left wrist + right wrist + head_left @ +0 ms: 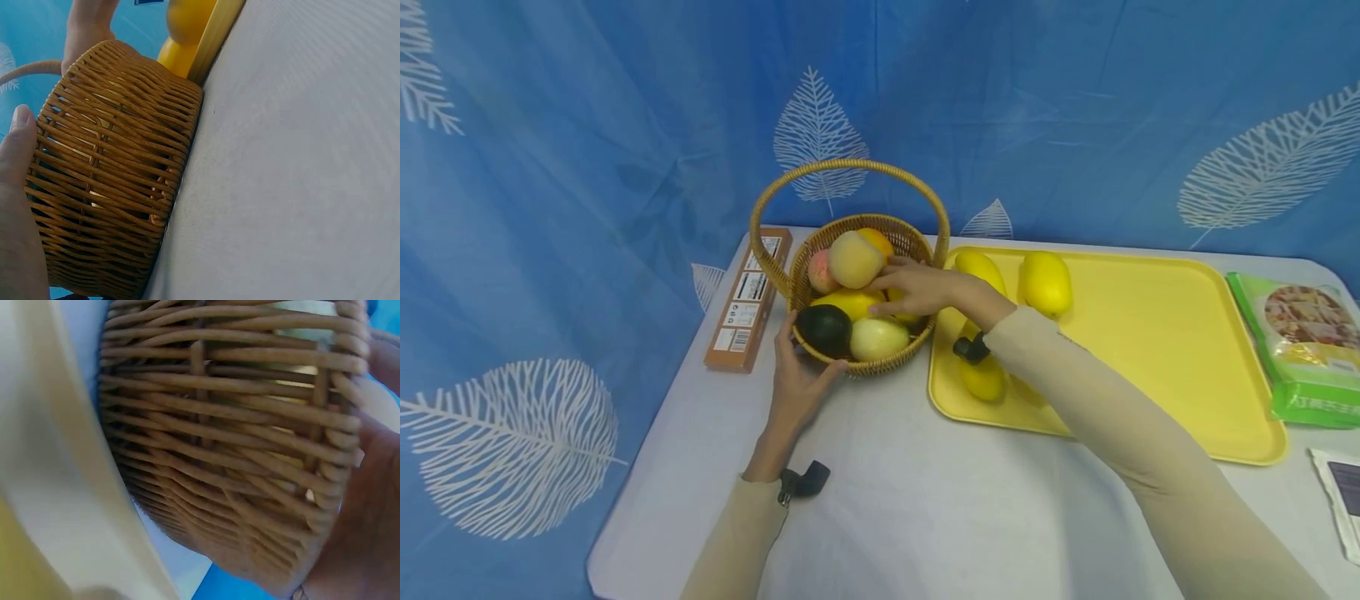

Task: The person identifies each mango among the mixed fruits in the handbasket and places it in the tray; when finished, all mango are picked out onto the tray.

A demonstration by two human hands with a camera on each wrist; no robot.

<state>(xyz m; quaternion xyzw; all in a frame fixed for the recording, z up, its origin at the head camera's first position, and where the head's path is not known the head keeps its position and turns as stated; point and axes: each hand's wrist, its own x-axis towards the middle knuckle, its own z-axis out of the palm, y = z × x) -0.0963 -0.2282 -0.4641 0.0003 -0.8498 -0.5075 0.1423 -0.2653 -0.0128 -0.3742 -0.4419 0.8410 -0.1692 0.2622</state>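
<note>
Pale peach [855, 260], stacked high, could be knocked onto the counter [910, 500] if brushed by the right hand [917, 287]. Basket [112, 162], rim held by the left hand [797, 383], could be tipped if that hold is loosened. Yellow fruit [895, 296] is partly covered inside the basket, under and between the right fingers; whether it is gripped cannot be told.

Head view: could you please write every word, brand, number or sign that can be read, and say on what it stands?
No text is clear enough to quote.
Brown box: fine print and a barcode on white labels, too small to read.
Green packet: white lettering along its lower edge, too blurred to read.
White packet: I can make out no text on its dark panel.
</note>
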